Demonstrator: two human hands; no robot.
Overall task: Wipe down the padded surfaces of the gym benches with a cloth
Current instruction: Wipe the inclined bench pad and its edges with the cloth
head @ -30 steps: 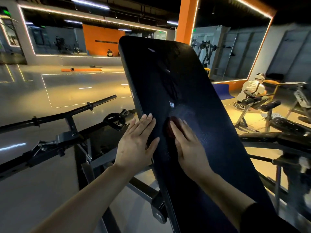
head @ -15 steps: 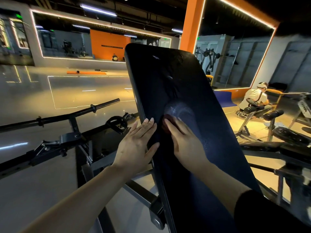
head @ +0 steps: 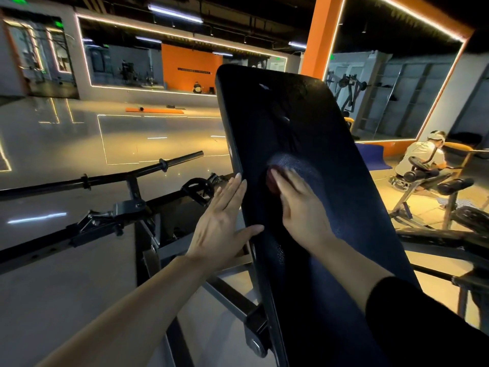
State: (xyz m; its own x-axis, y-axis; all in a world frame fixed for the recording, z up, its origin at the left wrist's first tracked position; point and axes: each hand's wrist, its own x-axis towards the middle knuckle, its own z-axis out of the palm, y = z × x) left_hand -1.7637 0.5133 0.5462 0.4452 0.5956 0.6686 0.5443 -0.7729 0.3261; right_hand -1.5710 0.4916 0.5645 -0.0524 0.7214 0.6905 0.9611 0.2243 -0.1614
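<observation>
right hand (head: 299,207): fingers flat, pressing red cloth (head: 272,181) on bench pad (head: 304,123), cloth at its 11 o'clock | left hand (head: 222,223): fingers straight, against pad's 9 o'clock edge, holding nothing

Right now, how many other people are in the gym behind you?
2. One person sits at a machine on the right; another person sits by the far orange wall. The bench pad may hide more.

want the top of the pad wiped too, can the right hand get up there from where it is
Probably yes. The right hand presses the cloth mid-pad, and the bench pad above it is bare. The top edge looks far, so it may need a stretch.
</observation>
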